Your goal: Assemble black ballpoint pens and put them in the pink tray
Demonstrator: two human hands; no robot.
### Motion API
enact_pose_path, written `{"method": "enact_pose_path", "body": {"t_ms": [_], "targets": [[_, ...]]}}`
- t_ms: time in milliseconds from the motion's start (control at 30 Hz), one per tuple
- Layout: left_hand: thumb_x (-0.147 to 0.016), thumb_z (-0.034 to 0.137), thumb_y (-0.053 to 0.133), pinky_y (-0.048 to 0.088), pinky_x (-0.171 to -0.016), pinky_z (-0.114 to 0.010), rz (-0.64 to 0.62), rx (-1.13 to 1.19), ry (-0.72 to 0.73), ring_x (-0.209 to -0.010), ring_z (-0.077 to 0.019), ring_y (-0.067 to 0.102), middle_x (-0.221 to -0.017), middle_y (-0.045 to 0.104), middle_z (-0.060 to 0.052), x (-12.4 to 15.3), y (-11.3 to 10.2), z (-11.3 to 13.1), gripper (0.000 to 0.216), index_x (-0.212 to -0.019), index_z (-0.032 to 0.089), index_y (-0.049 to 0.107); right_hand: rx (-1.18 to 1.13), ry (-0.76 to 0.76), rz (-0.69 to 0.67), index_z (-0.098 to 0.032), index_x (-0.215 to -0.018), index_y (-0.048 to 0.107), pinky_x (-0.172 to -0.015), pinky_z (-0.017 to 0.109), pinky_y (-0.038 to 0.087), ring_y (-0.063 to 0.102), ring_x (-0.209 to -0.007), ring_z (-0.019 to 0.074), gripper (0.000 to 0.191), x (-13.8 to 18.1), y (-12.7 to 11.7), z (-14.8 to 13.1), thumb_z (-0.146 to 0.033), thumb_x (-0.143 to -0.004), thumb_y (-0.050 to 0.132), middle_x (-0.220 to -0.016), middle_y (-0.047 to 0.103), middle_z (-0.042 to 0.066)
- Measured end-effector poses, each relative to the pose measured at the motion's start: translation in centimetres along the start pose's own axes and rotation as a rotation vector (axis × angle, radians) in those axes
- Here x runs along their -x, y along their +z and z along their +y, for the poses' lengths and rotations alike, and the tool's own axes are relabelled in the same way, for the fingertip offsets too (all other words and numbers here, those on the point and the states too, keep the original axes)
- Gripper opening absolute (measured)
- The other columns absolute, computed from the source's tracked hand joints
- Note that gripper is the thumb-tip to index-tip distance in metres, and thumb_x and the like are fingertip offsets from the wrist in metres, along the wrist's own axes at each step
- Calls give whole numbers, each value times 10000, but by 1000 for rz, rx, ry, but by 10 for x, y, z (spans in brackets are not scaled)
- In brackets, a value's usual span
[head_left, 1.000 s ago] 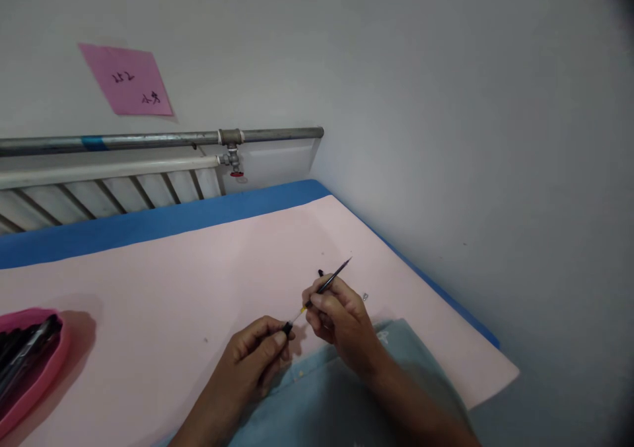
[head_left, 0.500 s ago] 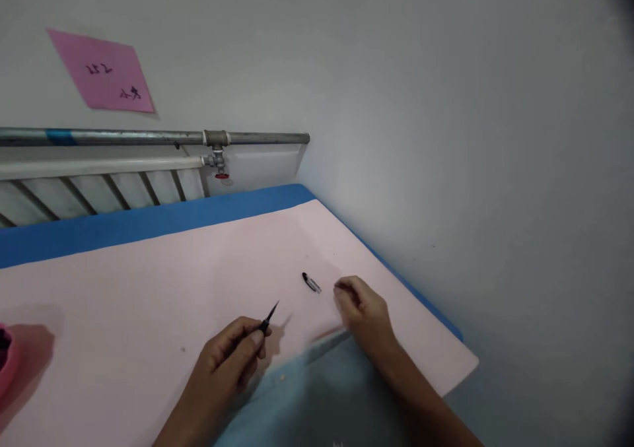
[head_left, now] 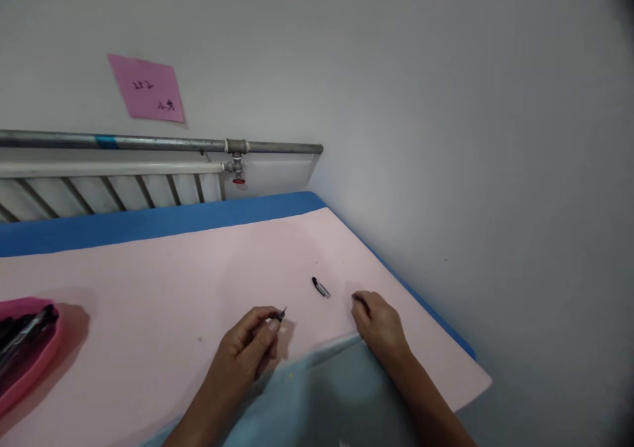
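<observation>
My left hand (head_left: 252,344) is closed in a pinch on a small dark pen tip piece (head_left: 281,315), whose thin point sticks out up and to the right. The rest of that piece is hidden by the fingers. A black and clear pen cap (head_left: 321,287) lies on the pink table mat (head_left: 163,288), between my hands and a little farther away. To the right of the cap, my right hand (head_left: 379,318) rests at the mat with its fingers curled closed. Whatever it holds, if anything, is hidden.
At the left edge stands a pink container (head_left: 52,354) with several dark pens (head_left: 24,338) in it. A blue table edge (head_left: 148,226) runs along the radiator (head_left: 113,193) and pipe (head_left: 178,144). A grey wall (head_left: 470,170) borders the right side.
The view has shifted left, bringing more of the pink container into sight. Less of the dark point now shows beyond my left fingers. My right hand remains curled near the cap.
</observation>
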State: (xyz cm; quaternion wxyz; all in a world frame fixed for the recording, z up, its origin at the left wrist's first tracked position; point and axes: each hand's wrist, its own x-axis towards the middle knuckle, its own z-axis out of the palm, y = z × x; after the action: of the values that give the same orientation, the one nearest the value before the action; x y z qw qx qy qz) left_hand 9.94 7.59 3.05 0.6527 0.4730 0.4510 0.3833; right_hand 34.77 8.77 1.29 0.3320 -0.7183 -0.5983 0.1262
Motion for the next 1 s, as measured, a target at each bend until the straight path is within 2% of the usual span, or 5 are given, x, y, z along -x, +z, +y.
{"method": "enact_pose_path", "body": {"t_ms": [67,200,267,367,1000], "targets": [[-773,471,517,202,-426,-195,-10,6,11,-453,-63,325,-554,456,43,-1,0,-2,352,-989,198,565,-395,72,-33,-176,-822,609,-519,274,365,497,-580,156,164,4,-2,-17,-277,-759,497,-652,553,24],[-753,485,537,177,-410,-198,-34,-9,6,-425,-55,304,-541,459,43,0,-1,-3,376,-973,183,579,-899,178,-400,-159,-797,613,-389,205,205,320,-389,59,152,4,-2,-70,-277,-726,549,-491,443,-49],[-742,497,544,171,-403,-198,-26,-12,5,-410,-51,296,-545,467,43,0,-3,-1,386,-961,181,581,-925,125,-547,-159,-754,611,-389,194,219,343,-396,54,98,-1,0,-92,-218,-701,553,-479,455,-52],[-741,503,538,167,-394,-194,1,11,5,-404,-49,297,-555,471,42,1,-6,2,385,-955,185,577,-902,52,-629,-166,-704,591,-397,187,262,382,-413,57,47,-7,6,-111,-175,-673,557,-469,457,-59],[-739,468,544,191,-406,-201,3,-80,-44,-407,-54,303,-513,452,55,-4,-5,2,336,-926,193,600,-749,-90,-582,-181,-690,602,-448,194,328,446,-505,82,106,-6,16,-101,-138,-711,507,-557,511,-29]]}}
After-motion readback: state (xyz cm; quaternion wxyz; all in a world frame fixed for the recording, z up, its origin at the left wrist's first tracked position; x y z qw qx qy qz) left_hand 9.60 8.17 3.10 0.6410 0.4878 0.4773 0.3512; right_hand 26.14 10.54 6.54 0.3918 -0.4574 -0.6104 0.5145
